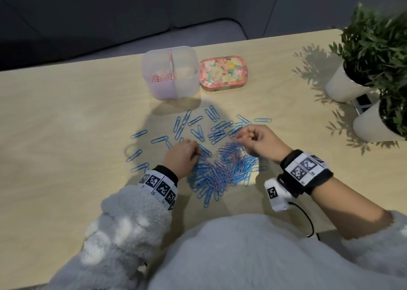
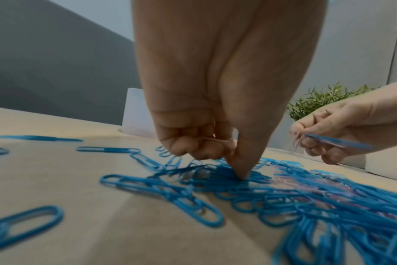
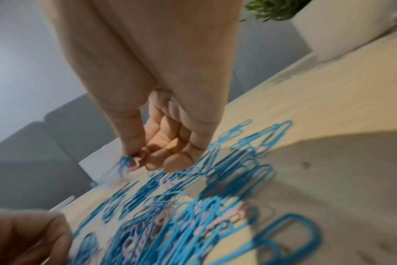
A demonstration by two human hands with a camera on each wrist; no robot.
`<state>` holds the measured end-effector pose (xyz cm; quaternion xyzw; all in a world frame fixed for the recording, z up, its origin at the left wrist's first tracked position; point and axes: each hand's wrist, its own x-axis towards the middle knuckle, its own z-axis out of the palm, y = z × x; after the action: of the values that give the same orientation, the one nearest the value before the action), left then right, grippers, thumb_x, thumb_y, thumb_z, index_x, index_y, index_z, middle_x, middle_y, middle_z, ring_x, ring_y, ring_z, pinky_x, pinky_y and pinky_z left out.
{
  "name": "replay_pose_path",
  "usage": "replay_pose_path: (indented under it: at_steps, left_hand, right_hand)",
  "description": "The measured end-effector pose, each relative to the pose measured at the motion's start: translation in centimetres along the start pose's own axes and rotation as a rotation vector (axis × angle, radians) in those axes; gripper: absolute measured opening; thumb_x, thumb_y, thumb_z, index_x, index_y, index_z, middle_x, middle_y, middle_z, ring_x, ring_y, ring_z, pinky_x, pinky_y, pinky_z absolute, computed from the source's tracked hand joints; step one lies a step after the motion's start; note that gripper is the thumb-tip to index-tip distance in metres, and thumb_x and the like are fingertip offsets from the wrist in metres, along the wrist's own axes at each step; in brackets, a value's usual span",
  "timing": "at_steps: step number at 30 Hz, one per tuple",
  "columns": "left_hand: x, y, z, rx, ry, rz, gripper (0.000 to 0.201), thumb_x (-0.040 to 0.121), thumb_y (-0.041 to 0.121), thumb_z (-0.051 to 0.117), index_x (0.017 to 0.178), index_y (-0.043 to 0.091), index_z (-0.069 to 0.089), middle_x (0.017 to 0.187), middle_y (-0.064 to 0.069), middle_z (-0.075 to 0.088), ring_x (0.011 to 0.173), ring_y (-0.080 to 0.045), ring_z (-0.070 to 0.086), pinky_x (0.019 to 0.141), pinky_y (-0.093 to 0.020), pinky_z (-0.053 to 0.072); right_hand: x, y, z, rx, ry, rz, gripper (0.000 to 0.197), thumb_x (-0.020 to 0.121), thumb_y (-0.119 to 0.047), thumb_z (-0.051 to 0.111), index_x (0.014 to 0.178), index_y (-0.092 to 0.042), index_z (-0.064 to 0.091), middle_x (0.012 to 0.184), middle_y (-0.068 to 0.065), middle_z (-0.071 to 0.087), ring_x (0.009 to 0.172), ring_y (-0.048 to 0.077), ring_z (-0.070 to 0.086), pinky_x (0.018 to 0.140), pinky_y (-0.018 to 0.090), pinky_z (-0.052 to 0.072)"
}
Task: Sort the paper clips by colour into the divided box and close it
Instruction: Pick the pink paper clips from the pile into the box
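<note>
A mixed heap of blue and pink paper clips (image 1: 222,170) lies between my hands, with loose blue clips (image 1: 198,124) spread beyond it. My left hand (image 1: 193,155) is at the heap's left edge. Its curled fingers (image 2: 188,147) hold what looks like a thin pink clip (image 2: 213,140), and one straight finger presses into the heap (image 2: 283,188). My right hand (image 1: 240,136), raised above the heap's far right, pinches a blue clip (image 2: 338,142) together with a pale pink one (image 3: 137,162). The clear divided box (image 1: 189,85) stands open farther back, with pink clips (image 1: 160,78) in its left compartment.
The floral lid (image 1: 224,72) lies flat just right of the box. Two white pots with green plants (image 1: 343,85) stand at the table's right edge. A grey sofa is beyond the far edge. Bare wood (image 1: 55,135) spreads to the left.
</note>
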<state>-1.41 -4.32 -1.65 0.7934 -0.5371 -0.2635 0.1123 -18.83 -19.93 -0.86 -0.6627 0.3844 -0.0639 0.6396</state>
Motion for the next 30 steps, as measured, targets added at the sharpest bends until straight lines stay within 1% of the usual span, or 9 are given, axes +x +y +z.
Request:
replay_pose_path:
  at_steps: [3,6,11,16,19,24,26,28,30]
  left_hand:
    - [0.5,1.0,0.0,0.006,0.049,0.047,0.013,0.089,0.012,0.048,0.094,0.012,0.060,0.099,-0.007,0.059,0.090,-0.024,0.056,0.072,-0.030,0.042]
    - [1.5,2.6,0.5,0.008,0.051,0.094,0.013,0.090,0.019,0.050,0.097,0.013,0.060,0.097,-0.007,0.059,0.089,-0.024,0.056,0.074,-0.033,0.044]
    - [2.9,4.2,1.3,0.085,0.006,0.074,0.022,0.089,0.033,0.054,0.099,0.014,0.059,0.102,-0.008,0.059,0.097,-0.027,0.055,0.081,-0.038,0.045]
    - [3.2,4.3,1.9,-0.009,-0.020,0.009,0.020,0.088,0.031,0.057,0.094,0.012,0.057,0.102,-0.008,0.060,0.095,-0.027,0.057,0.082,-0.038,0.046]
    - [3.3,3.9,1.3,-0.206,-0.033,-0.072,0.011,0.089,0.024,0.056,0.086,0.013,0.056,0.080,-0.003,0.058,0.079,-0.024,0.057,0.069,-0.031,0.042]
    - [3.4,1.6,-1.1,-0.348,0.011,-0.156,0.014,0.091,0.022,0.054,0.083,0.011,0.055,0.067,0.003,0.048,0.066,-0.016,0.046,0.060,-0.027,0.037]
    - [3.7,0.8,-1.6,-0.240,0.060,-0.179,0.011,0.090,0.020,0.053,0.088,0.009,0.057,0.068,0.003,0.046,0.069,-0.018,0.046,0.064,-0.027,0.035]
    - [4.0,1.0,-1.6,-0.108,0.119,-0.150,0.012,0.090,0.018,0.053,0.098,0.010,0.057,0.075,0.001,0.047,0.073,-0.018,0.045,0.066,-0.028,0.035]
    - [4.1,2.2,-1.4,-0.038,0.126,-0.061,0.014,0.090,0.017,0.052,0.101,0.012,0.059,0.085,-0.003,0.052,0.076,-0.018,0.047,0.070,-0.031,0.040]
  right_hand:
    - [-0.2,0.6,-1.2,0.139,0.038,0.040,0.021,0.088,0.002,0.055,0.104,-0.010,0.060,0.047,-0.010,0.057,0.039,0.002,0.046,0.044,0.017,0.035]
    - [-0.3,0.9,-1.8,0.214,0.058,0.107,0.018,0.088,0.002,0.054,0.093,-0.012,0.064,0.051,-0.007,0.064,0.044,0.002,0.058,0.049,0.013,0.047]
    - [-0.5,1.1,-2.1,0.398,0.067,0.185,0.022,0.090,0.006,0.046,0.082,-0.007,0.062,0.058,-0.002,0.066,0.047,0.006,0.060,0.053,0.017,0.055]
    - [-0.7,1.1,-1.9,0.213,0.177,0.124,0.028,0.090,0.009,0.045,0.074,-0.009,0.060,0.068,0.008,0.060,0.043,0.001,0.056,0.043,0.013,0.048]
    - [-0.6,1.1,-1.8,0.081,0.334,0.072,0.028,0.090,0.006,0.046,0.072,-0.012,0.057,0.065,0.007,0.055,0.038,-0.001,0.049,0.040,0.014,0.042]
    - [0.3,-0.1,-1.7,0.396,0.279,0.188,0.028,0.088,0.003,0.035,0.071,-0.010,0.053,0.065,0.010,0.056,0.051,0.017,0.057,0.053,0.028,0.048]
    - [0.8,-0.8,-1.1,0.439,0.200,0.246,0.025,0.088,-0.005,0.034,0.069,-0.010,0.050,0.059,0.008,0.046,0.045,0.017,0.049,0.046,0.027,0.049]
    - [1.4,-1.0,-0.4,0.321,0.159,0.239,0.029,0.089,-0.016,0.042,0.061,-0.011,0.046,0.053,0.006,0.036,0.036,0.016,0.035,0.036,0.021,0.036]
    - [2.0,-0.7,0.5,-0.076,0.134,0.139,0.037,0.088,-0.023,0.055,0.055,-0.013,0.041,0.048,0.003,0.034,0.036,0.015,0.030,0.040,0.019,0.026]
